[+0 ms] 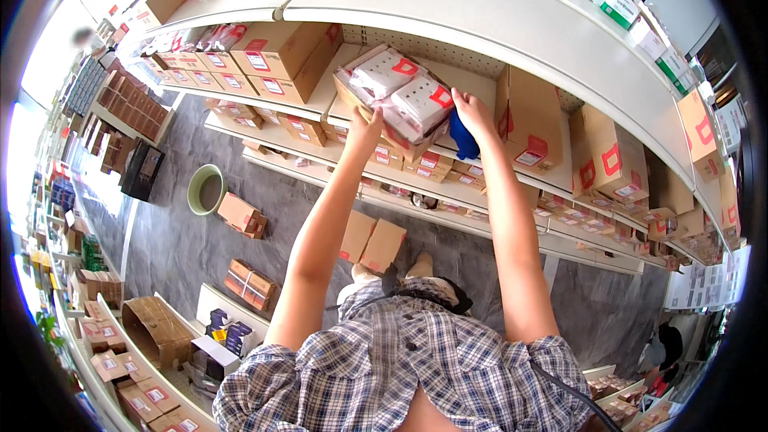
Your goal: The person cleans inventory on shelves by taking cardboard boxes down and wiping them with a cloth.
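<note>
- The long white metal shelving unit [512, 28] runs across in front of me, several tiers deep, and most of its levels carry closed brown cardboard cartons with red-and-white labels [276, 52].
- The grey stone-patterned floor [172, 244] below holds more cartons, a round green tub [206, 189] and a pair of small brown boxes [370, 242] just under my left forearm.
- The open brown cardboard box packed with white plastic-wrapped packets [394, 96] sits tilted at the front edge of a middle shelf, partly on the board and partly hanging past it, between the big carton on its left and an upright carton [530, 116] on its right.
- My left hand [364, 130] is under the box's near lower corner, its grip closed on the cardboard edge.
- My right hand [472, 112] is pressed to the box's right side, its grip wrapped on it; a blue cloth-like thing [462, 138] hangs just below that palm, and I cannot tell whether I hold it.
- By my judgement the box is only halfway: neither fully seated on the shelf nor clear of it, so the work with it is unfinished.
</note>
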`<state>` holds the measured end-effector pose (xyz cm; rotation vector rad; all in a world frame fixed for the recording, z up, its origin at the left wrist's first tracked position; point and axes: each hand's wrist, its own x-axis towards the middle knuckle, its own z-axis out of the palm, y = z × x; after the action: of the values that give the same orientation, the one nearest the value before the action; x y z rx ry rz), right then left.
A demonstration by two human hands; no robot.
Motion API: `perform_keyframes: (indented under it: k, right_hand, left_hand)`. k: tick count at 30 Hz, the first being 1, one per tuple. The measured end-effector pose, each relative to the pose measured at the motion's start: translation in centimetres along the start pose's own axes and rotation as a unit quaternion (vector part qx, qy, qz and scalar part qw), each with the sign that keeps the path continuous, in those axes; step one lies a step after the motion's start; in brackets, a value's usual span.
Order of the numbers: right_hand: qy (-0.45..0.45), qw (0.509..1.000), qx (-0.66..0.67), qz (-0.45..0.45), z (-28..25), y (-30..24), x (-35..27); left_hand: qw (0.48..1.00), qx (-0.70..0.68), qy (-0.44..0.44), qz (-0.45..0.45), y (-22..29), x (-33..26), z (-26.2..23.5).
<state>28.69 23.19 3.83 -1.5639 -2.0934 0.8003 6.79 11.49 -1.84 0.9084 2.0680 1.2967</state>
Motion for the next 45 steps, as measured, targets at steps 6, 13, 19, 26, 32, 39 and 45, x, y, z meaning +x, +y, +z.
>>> perform_keyframes:
  k: [6,13,19,26,32,39,45]
  right_hand:
    - [0.007,1.0,0.007,0.022,0.0,-1.9,-5.6]
    - [-0.128,0.987,-0.091,-0.021,0.0,-2.3,-0.8]
    - [-0.152,0.981,-0.096,-0.074,1.6,-1.0,2.5]
    - [-0.192,0.96,-0.176,-0.099,0.8,-3.7,-0.6]
    - [-0.13,0.975,-0.124,-0.13,2.8,-4.5,-9.5]
    - [-0.096,0.983,-0.078,-0.138,5.9,-5.5,-18.5]
    - [-0.08,0.981,-0.052,-0.167,7.7,-4.3,-21.8]
  left_hand:
    - [0.981,-0.13,-0.126,-0.071,1.6,0.1,-3.9]
    - [0.954,0.283,-0.091,0.026,3.1,2.7,-5.7]
    - [0.95,0.241,-0.043,0.191,1.2,4.7,-4.3]
    - [0.954,0.198,-0.066,0.215,0.6,3.4,-5.5]
    - [0.951,0.166,-0.105,0.24,-1.5,-1.6,-10.5]
    - [0.936,0.21,-0.125,0.253,-3.4,-7.3,-15.5]
    - [0.939,0.221,-0.121,0.234,-4.6,-11.0,-16.9]
